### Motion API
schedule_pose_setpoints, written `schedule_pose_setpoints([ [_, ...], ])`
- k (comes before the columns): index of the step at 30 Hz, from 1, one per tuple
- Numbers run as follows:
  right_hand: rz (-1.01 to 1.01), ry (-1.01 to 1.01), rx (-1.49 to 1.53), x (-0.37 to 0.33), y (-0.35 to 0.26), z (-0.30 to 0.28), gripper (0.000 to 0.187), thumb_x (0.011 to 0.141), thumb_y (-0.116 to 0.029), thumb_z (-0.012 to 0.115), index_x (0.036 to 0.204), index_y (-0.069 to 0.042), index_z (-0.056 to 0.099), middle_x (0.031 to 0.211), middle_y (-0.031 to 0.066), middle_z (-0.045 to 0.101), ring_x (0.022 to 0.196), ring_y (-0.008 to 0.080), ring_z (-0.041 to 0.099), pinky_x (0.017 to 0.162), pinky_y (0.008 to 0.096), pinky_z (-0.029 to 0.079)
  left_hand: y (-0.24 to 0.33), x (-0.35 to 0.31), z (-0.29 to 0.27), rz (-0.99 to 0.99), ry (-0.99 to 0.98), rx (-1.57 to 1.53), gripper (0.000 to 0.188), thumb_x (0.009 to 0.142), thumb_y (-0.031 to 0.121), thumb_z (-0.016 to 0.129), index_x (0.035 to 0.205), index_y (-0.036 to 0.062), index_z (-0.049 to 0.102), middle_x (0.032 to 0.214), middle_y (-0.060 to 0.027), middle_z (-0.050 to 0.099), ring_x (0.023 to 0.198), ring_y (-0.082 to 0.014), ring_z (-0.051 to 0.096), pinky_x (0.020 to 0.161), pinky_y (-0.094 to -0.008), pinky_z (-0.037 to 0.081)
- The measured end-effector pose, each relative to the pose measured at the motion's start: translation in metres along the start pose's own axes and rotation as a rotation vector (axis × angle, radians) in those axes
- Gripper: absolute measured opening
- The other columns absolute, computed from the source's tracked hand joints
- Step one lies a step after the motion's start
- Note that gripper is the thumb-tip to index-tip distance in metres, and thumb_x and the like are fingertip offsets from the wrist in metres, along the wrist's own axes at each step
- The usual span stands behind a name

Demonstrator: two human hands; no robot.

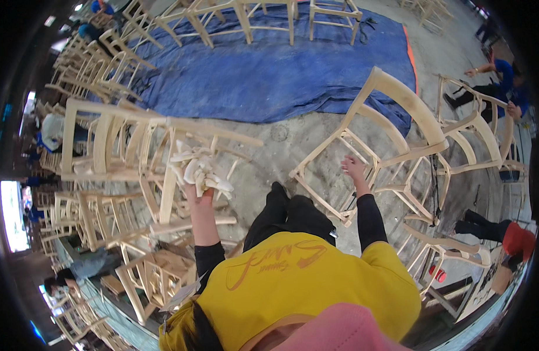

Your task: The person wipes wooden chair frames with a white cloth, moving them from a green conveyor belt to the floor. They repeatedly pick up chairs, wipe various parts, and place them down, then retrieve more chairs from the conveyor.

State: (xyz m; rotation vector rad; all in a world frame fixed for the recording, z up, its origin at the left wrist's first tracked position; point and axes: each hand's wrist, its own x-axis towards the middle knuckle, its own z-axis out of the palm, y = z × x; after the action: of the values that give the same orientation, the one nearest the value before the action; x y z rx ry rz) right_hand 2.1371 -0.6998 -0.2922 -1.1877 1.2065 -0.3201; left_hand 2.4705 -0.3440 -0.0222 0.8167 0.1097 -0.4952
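My left hand point(201, 195) is closed around a bunched, cream-white rag point(199, 167), its loose folds hanging over the fingers. The rag is right beside an unfinished wooden chair frame point(169, 196) on my left. My right hand point(353, 168) is out in front of me with its fingers curled in. Whatever those fingers may hold is too small to make out. Under and beside that hand, a pale wooden chair frame point(398, 93) with an open seat leans on the floor. Whether the hand touches it, I cannot tell.
A blue tarp point(246, 82) covers the floor ahead, with a row of chair frames point(269, 26) along its far side. More chair frames point(103, 213) crowd the left. On the right, a person in blue point(506, 82) is by another chair point(477, 137). A red container point(438, 273) is low on the right.
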Motion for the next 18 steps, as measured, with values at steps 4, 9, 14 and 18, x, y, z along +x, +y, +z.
schedule_pose_setpoints([
  [4,0.086,-0.038,-0.045,0.010,-0.032,0.045,0.030,0.092,-0.024,0.053,0.118,-0.010,0.059,0.093,0.0042,0.067,0.074,0.0128,0.064,0.060,0.0285,0.051,0.027,0.062,0.021,-0.046,0.029,-0.002,0.030,0.092,0.026,0.056,0.118,0.0110,0.054,0.105,-0.0070,0.062,0.094,-0.0227,0.063,0.082,-0.0383,0.056],
  [9,0.003,-0.059,-0.212,0.037,-0.084,0.079,0.030,0.092,-0.025,0.052,0.118,-0.011,0.060,0.093,0.0036,0.067,0.075,0.0114,0.064,0.060,0.0271,0.051,0.040,0.147,0.015,-0.050,-0.083,-0.019,0.035,0.091,0.030,0.057,0.120,0.0096,0.054,0.111,-0.0093,0.061,0.101,-0.0268,0.061,0.090,-0.0435,0.052],
  [14,-0.131,-0.021,-0.374,0.104,-0.151,0.085,0.031,0.091,-0.024,0.054,0.117,-0.009,0.060,0.091,0.0040,0.067,0.072,0.0116,0.064,0.058,0.0265,0.050,0.030,0.189,0.071,-0.072,0.153,-0.032,0.040,0.091,0.035,0.056,0.120,0.0078,0.056,0.116,-0.0114,0.061,0.106,-0.0298,0.059,0.094,-0.0484,0.050],
  [18,-0.135,-0.017,-0.372,0.187,-0.181,0.088,0.032,0.090,-0.024,0.054,0.117,-0.008,0.060,0.090,0.0059,0.069,0.072,0.0131,0.065,0.060,0.0277,0.051,0.013,0.252,0.086,-0.005,0.136,-0.050,0.043,0.086,0.025,0.065,0.125,0.0127,0.051,0.113,-0.0068,0.060,0.106,-0.0260,0.059,0.092,-0.0452,0.051],
])
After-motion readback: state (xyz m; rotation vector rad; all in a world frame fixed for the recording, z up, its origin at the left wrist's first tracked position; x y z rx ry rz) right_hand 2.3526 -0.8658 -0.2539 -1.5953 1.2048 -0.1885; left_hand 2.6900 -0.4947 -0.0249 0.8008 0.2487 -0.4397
